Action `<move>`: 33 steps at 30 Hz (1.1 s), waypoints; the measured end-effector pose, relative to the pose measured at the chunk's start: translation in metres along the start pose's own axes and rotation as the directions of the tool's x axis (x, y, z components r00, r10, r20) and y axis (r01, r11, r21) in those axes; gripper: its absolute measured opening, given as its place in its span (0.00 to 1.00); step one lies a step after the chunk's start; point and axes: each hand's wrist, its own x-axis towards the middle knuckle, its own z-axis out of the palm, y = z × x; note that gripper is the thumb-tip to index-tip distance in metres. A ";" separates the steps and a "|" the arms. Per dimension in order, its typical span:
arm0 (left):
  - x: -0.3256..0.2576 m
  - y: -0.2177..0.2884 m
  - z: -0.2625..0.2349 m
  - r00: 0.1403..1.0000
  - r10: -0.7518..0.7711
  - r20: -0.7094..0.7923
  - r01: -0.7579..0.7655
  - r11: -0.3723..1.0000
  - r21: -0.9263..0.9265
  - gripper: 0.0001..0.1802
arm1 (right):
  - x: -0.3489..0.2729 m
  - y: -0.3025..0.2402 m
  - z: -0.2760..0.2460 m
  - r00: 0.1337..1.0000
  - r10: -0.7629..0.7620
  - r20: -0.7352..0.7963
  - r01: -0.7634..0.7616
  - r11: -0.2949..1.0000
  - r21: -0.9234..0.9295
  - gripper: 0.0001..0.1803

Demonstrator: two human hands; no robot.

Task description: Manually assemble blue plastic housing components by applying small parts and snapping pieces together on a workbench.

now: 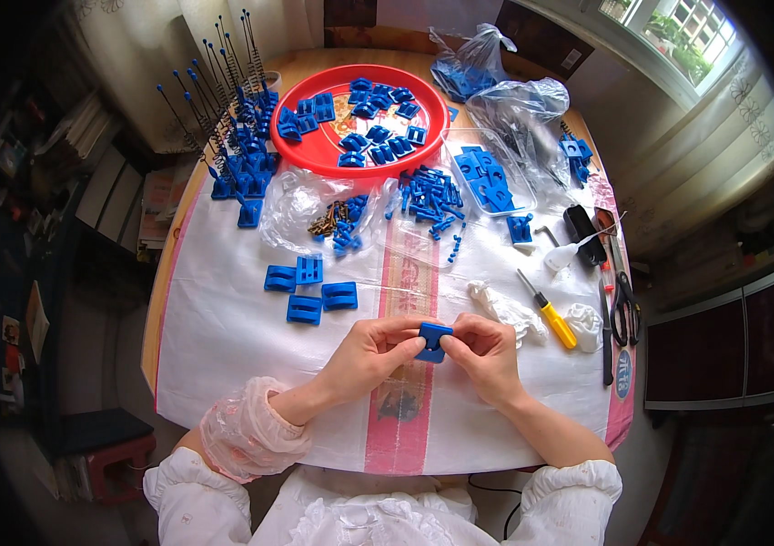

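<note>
Left grip (pixel 372 355), right grip (pixel 490 355): blue block (pixel 435 333) pinched between.

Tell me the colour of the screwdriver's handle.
The screwdriver's handle is yellow, with black at its upper end; it shows best in the head view.

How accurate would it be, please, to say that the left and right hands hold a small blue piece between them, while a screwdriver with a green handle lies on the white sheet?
One detail is off: the screwdriver has a yellow handle, not a green one, as the head view shows. The left hand and right hand do hold a small blue piece.
</note>
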 end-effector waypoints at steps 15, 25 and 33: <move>0.000 -0.001 0.001 0.999 0.046 -0.025 -0.044 0.997 0.067 0.14 | -0.001 0.009 -0.001 0.995 -0.091 0.033 0.092 0.995 -0.047 0.08; -0.004 0.004 0.001 0.994 0.106 -0.033 -0.095 0.967 0.235 0.14 | -0.002 0.008 -0.003 0.993 -0.106 0.051 0.109 0.993 -0.048 0.10; -0.003 0.000 0.000 0.996 0.082 -0.036 -0.072 0.973 0.221 0.14 | -0.002 0.009 -0.003 0.994 -0.092 0.056 0.095 0.994 -0.054 0.08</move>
